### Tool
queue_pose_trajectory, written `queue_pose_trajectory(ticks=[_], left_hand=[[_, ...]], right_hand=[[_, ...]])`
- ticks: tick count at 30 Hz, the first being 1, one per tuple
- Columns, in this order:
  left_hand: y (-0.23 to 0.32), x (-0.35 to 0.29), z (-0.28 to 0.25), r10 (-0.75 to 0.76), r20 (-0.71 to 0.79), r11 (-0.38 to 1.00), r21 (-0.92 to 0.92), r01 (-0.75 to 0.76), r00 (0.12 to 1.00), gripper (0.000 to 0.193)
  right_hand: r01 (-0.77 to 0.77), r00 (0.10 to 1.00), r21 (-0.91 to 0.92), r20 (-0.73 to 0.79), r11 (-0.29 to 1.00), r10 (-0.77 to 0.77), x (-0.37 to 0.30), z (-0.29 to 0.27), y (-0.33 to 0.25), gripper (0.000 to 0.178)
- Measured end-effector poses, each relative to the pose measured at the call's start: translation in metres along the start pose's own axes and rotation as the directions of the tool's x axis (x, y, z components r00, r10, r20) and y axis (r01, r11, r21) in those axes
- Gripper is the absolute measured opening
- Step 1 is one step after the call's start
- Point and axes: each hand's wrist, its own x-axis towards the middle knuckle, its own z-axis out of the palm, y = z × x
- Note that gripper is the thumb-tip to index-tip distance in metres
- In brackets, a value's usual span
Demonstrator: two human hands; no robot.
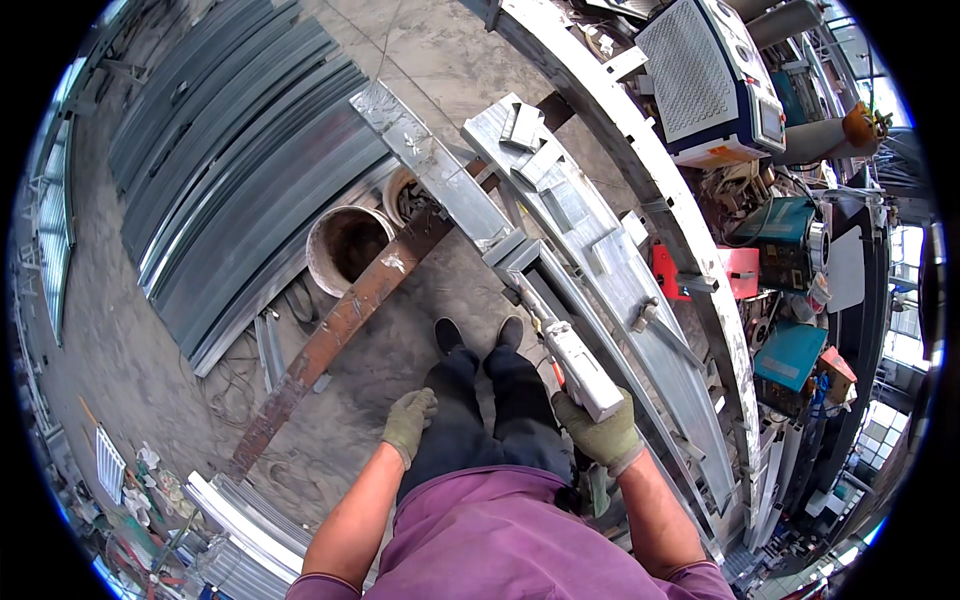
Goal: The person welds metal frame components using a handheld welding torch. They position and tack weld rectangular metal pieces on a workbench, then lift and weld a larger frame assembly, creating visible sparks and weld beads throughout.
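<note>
A grey-green work glove covers each hand. My right hand [604, 428] is wrapped round the rear of a white handheld welding gun [583, 368]. The gun's narrow nozzle points forward and left, to the joined end of a silvery rectangular metal profile [535, 262]; I cannot tell whether the tip touches it. By my left thigh hangs my left hand [408, 424], its fingers curled in with nothing visible in them. A flat galvanized bar [425, 160] runs away from the profile's corner, over a rusty steel beam [345, 308].
Long stacked grey metal profiles [240, 170] lie on the floor at the left. Beside the beam stands a round bucket [322, 262]. To the right are a wide metal channel [610, 270] with short offcuts, a long pale rail [690, 210], a white-and-blue machine [690, 80] and teal boxes [790, 352].
</note>
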Motion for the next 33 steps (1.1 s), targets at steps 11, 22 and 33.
queue_pose_trajectory(ticks=[11, 22, 33], left_hand=[[-0.002, -0.001, 0.003, -0.004, 0.005, 0.998, 0.067, 0.004, 1.0, 0.042], [0.001, -0.007, 0.007, -0.026, -0.021, 0.994, 0.105, 0.028, 0.999, 0.042], [0.013, -0.029, 0.0, 0.166, -0.103, 0.985, 0.057, -0.161, 0.981, 0.04]], right_hand=[[0.109, 0.99, -0.126, -0.073, 0.986, -0.119, -0.005, 0.019, 0.002, 0.03], [0.087, 0.993, 0.08, -0.085, 0.993, -0.08, -0.006, 0.01, -0.001, 0.036], [0.125, 0.991, 0.158, -0.077, 0.98, -0.114, 0.0, 0.001, 0.011, 0.045]])
